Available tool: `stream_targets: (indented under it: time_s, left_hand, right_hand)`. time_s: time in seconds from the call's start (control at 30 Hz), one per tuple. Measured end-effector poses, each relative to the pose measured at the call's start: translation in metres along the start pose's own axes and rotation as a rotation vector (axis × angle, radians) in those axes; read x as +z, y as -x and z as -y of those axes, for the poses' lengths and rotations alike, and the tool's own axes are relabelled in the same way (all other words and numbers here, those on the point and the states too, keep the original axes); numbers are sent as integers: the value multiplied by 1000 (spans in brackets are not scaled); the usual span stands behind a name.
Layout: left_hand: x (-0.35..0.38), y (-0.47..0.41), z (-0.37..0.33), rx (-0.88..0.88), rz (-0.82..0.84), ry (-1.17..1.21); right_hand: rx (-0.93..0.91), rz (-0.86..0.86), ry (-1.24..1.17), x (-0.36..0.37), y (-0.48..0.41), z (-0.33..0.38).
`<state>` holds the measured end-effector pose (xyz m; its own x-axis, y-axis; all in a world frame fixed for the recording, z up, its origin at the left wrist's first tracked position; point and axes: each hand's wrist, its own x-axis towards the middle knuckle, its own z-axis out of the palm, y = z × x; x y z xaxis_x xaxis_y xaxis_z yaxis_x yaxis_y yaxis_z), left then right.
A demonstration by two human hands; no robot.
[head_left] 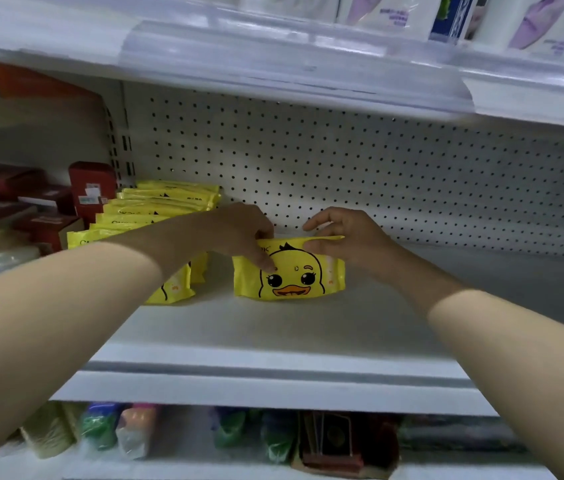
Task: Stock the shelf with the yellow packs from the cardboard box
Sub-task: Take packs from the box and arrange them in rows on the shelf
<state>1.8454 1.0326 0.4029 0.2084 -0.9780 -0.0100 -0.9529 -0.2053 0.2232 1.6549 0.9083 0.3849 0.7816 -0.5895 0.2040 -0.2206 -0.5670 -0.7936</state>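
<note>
Work on the white shelf (308,327), closed at the back by the perforated rear panel (394,174). Use the bare stretch to the right of the stock in place. Take the row of yellow packs (156,209) at the left, standing one behind another beside the red boxes (91,185), as the reference line. Cardboard box: not in view.

Locate the yellow pack (291,277) in hand: upright on its lower edge on the shelf, duck face to the front, to the right of the row with a gap between, forward of the rear panel. Judge as the first pack of a second file, nearly set.

Steady with the left hand (235,230) at the upper left corner and the right hand (353,237) at the upper right. Note the left fingers (266,261) curled over the top edge, one tip pressed on the front face just above the duck's eye. Note the right fingers (318,220) loosely spread above the top seal, thumb along its front, pinching the seal lightly as far as can be told.

Square the face parallel to the shelf front before letting go. Press down gently to flatten the soft base; otherwise expect a slump or a forward tip. Release one hand first, check for lean, then release the other. Lift the left forearm clear of the front packs of the row, close beneath it, to avoid knocking them over. Hold the gap to the row even, front to back, for the packs to follow.
</note>
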Motion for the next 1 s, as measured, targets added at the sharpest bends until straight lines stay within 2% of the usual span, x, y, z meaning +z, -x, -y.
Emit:
stream_targets:
  time_s: [0.1,0.17,0.33,0.6,0.77,1.0]
  left_hand:
    - [-4,-18,8,-13,-20,-61]
    - [-5,-29,14,-32,-21,-76]
    - [-9,-57,29,-68,-50,-164]
    - [-13,-94,62,-220,-129,-433]
    - [-14,-112,74,-315,-194,-386]
    - [-13,-120,72,-356,-262,-414]
  right_hand:
    - [33,108,110,-1,-19,-10]
    - [27,120,225,0,-33,-18]
    - [-23,44,292,4,-71,-27]
    - [-127,-89,357,30,-135,-48]
    - [-161,-128,406,35,-158,-51]
    - [-206,-195,470,42,-172,-60]
